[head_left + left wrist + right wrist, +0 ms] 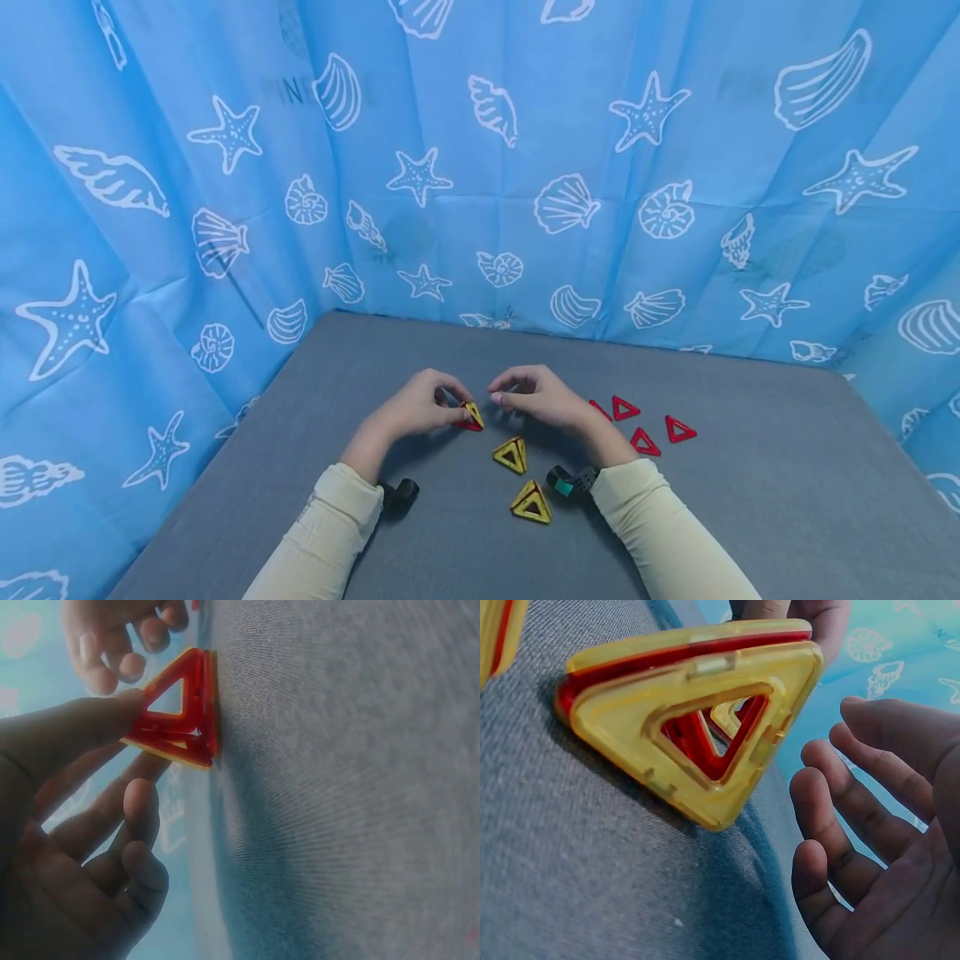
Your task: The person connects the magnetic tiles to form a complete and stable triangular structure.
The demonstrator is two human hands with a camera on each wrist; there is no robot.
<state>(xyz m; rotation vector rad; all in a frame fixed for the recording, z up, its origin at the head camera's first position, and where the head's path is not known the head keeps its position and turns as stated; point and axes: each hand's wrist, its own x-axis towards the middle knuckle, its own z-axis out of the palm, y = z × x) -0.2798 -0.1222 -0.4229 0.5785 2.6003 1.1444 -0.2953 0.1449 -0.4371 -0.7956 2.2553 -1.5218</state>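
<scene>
The left hand [415,407] is pinching a block [193,697], likely light, stiff, best held by edges, the right hand [546,400] hovering empty.

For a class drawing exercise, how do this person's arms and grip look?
Pale cream sleeves end near the wrists. Each wrist has a small black device, the right one with a teal patch. The left grip and right grip are ungloved.

held triangles [193,697]: red, yellow | flat triangles [670,429]: red | curtain [450,108]: blue, white seashells and starfish | tabletop [427,550]: grey
</scene>
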